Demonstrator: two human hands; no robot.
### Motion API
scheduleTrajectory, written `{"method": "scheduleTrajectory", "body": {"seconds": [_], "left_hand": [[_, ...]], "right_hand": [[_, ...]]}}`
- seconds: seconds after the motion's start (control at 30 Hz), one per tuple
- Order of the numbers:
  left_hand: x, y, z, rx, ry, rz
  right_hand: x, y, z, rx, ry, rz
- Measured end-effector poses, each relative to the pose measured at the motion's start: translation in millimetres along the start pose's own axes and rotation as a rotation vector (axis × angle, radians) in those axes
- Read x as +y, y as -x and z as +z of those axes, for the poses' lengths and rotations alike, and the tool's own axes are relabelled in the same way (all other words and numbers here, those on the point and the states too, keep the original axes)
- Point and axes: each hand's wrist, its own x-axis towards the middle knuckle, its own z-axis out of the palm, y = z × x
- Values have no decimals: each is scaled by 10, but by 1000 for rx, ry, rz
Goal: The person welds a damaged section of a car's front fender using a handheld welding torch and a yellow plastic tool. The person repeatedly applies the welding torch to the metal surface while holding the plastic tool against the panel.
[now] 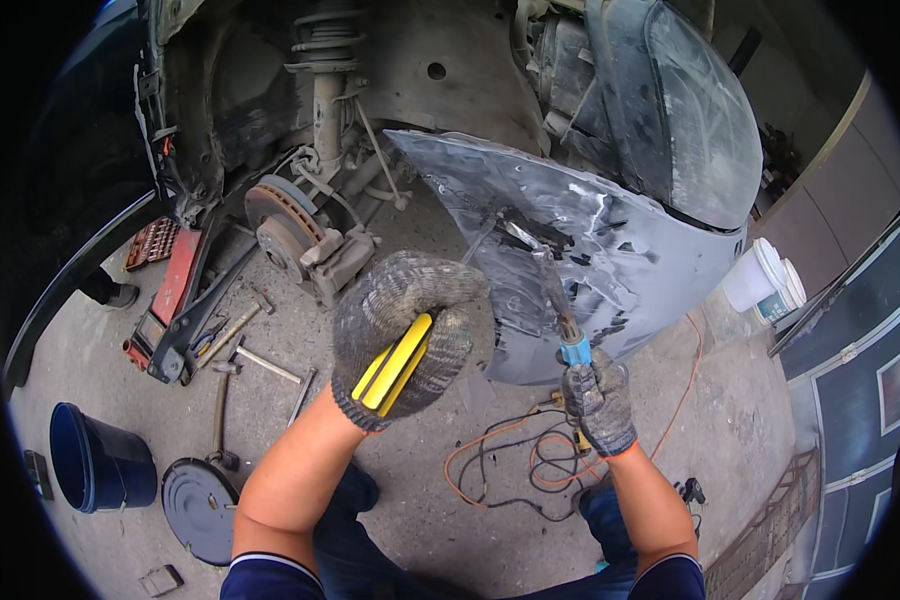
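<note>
My left hand (410,330), in a grey knit glove, is closed round a yellow-and-black handled tool (395,372); its working end is hidden by the glove. A thin rod (482,240) runs from beside this hand toward the bumper. My right hand (600,400), also gloved, grips a soldering-iron-like tool (554,290) with a blue collar and a long discoloured metal barrel. Its tip meets a dark, rough patch on the grey bumper (660,270), which is streaked with white and black. Whether the rod touches the patch, I cannot tell.
Above the bumper is a hazed headlight (705,130). To the left are a bare brake disc (288,225), a red floor jack (175,290), hammers (268,366), a dark blue bucket (100,460) and a black round lid (198,510). Cables (530,465) coil below; white pails (760,278) stand right.
</note>
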Motion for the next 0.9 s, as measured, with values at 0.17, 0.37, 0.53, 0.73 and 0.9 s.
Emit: {"method": "scheduleTrajectory", "body": {"seconds": [0.17, 0.37, 0.53, 0.73, 0.9], "left_hand": [[-27, 41, 6, -4, 68, -40], [-11, 33, 14, 2, 49, -23], [1, 25, 18, 10, 55, -30], [18, 32, 12, 29, 65, -64], [12, 19, -61, 37, -8, 1]], "right_hand": [[27, 4, -2, 6, 3, 17], [-7, 7, 9, 19, 37, -3], [-6, 9, 6, 16, 41, 4], [24, 5, -7, 17, 26, 11], [96, 7, -18, 0, 81, -43]]}}
